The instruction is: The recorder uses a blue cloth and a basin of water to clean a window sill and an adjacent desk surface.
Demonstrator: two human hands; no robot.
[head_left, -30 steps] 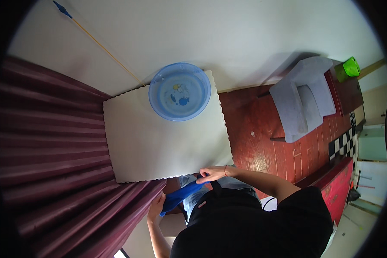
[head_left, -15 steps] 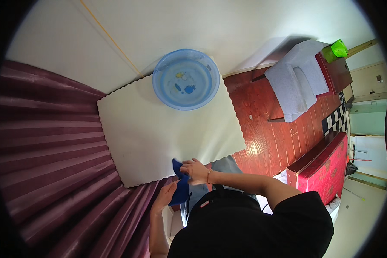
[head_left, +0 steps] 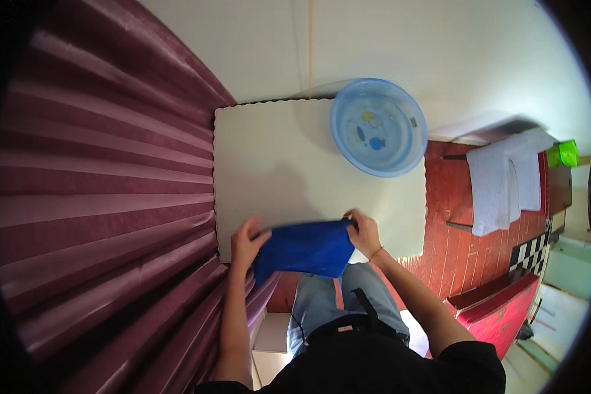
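Note:
A blue cloth (head_left: 305,248) is stretched out between my two hands over the near edge of the white table (head_left: 262,157). My left hand (head_left: 247,241) pinches its left end; those fingers are slightly blurred. The upper right corner is gripped by my right hand (head_left: 364,232), its fingers closed on the fabric. The cloth's lower edge hangs in front of my lap. At the table's far right corner stands a translucent blue basin (head_left: 379,164), with yellow and blue shapes showing on its bottom.
Purple curtains (head_left: 111,197) hang along the left side, close to my left forearm. To the right are a chair with a light grey cover (head_left: 492,190), a bright green container (head_left: 563,153) and a red patterned box-like piece (head_left: 499,315). A wall rises behind the table.
The cloth, bunched between my hands before, is now spread wide. My hands have moved apart, the right one to the right. My view has shifted, so table and basin appear farther right.

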